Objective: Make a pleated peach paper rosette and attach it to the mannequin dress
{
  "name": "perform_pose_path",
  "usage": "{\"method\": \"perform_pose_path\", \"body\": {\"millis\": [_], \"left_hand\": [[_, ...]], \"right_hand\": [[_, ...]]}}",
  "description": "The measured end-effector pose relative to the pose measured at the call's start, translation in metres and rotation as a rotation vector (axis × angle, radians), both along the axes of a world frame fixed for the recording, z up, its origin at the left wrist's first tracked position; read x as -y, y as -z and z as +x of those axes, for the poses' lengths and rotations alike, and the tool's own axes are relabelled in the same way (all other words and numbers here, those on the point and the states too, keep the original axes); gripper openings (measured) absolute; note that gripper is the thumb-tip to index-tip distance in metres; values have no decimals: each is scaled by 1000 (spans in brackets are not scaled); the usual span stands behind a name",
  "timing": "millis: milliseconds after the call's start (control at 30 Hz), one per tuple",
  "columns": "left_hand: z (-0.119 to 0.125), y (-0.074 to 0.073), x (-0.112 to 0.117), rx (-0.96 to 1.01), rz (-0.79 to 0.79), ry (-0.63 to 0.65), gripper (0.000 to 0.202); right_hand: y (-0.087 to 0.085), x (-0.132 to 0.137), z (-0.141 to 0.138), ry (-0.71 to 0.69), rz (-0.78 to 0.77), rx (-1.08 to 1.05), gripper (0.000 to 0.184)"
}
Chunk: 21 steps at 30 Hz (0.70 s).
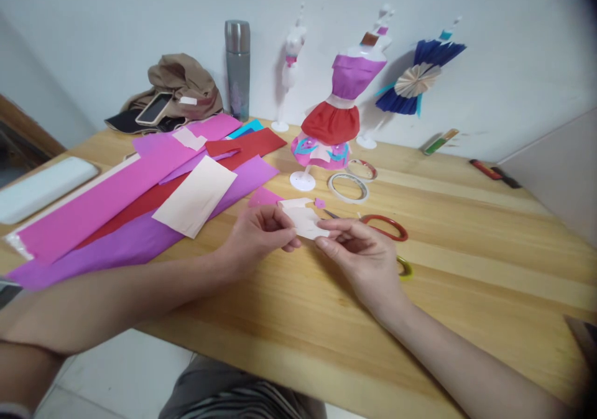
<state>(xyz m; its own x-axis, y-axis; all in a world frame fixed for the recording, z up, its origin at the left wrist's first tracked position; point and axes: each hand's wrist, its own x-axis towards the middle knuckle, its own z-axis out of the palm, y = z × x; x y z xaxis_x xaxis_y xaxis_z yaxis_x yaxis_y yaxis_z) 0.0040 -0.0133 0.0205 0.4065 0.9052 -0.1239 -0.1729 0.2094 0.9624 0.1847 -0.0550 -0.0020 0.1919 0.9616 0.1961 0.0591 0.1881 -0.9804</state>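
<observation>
Cream paper piece (pixel 305 225), small, creased: held in the air above the near part of the wooden table (pixel 489 270), between two bare hands.
Left hand (pixel 261 235): thumb and forefinger pinched together on the piece's left edge; other fingers curled.
Right hand (pixel 370 260): thumb and fingertips nearly meeting, gripping its right edge; remaining fingers bent.
Scissors (pixel 402 229), red-handled: lying just beyond the right hand, partly hidden by it.
Yellow handle (pixel 409 270): one loop, showing from behind the same hand.
Pink scrap (pixel 263 197): on the table, just behind the left hand.
Tape roll (pixel 349 201), white: flat, near the doll's stand.
Doll (pixel 331 124), dressed in purple, red and pink: upright behind the cream piece.
Cream sheet (pixel 194 195): atop pink, red and purple paper strips (pixel 107 198), left of the left hand.
Bottle (pixel 238 77), grey: standing against the wall.
</observation>
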Motion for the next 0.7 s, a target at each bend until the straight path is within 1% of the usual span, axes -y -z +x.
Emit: {"method": "perform_pose_path", "body": {"millis": [167, 267, 367, 567, 700], "left_hand": [[0, 2, 1, 32, -17, -38, 14], [2, 1, 1, -13, -48, -53, 17], [3, -1, 1, -61, -65, -66, 16], [1, 6, 2, -127, 7, -37, 19], [-1, 9, 3, -154, 61, 14, 26]], "right_hand": [[2, 1, 1, -27, 51, 68, 18], [3, 1, 3, -18, 77, 137, 17], [3, 1, 5, -1, 70, 182, 17], [-1, 1, 5, 13, 5, 188, 10], [-4, 2, 4, 21, 6, 196, 8]]}}
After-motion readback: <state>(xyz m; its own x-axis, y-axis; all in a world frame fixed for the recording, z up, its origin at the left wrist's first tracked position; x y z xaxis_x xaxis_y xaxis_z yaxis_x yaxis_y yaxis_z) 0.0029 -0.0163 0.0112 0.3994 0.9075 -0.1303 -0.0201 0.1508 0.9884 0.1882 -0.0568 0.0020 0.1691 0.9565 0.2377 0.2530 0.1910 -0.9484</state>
